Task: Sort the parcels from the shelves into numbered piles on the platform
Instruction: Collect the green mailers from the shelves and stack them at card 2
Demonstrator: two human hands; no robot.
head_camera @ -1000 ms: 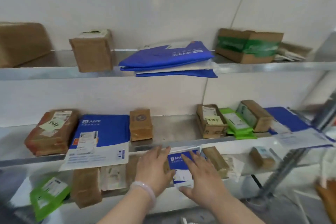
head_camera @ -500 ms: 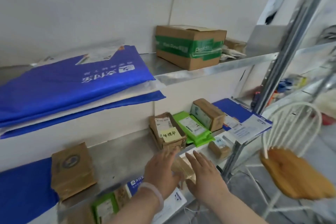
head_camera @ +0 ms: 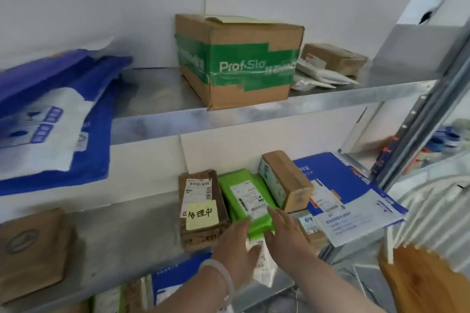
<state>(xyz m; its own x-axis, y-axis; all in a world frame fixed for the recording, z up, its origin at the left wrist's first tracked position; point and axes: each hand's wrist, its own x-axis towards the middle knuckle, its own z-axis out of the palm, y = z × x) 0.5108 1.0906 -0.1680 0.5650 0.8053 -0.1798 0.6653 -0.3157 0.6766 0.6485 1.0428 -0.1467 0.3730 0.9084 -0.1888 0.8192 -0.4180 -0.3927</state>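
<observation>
On the middle shelf lies a green parcel with a white label, between a brown parcel with a yellow sticky note and a small cardboard box. My left hand, with a pale bracelet on the wrist, and my right hand are stretched out side by side at the shelf's front edge, fingers apart, fingertips at the green parcel's near end. Neither hand holds anything. A small white packet shows between and below them.
A blue and white mailer overhangs the shelf at right. The top shelf carries a green-taped carton, blue mailers and white packets. A brown box sits at left. A shelf post and a wooden-seat chair stand at right.
My view has swung right and closer to the shelf. Both hands rose from the lower shelf's parcels to the green parcel on the middle shelf.
</observation>
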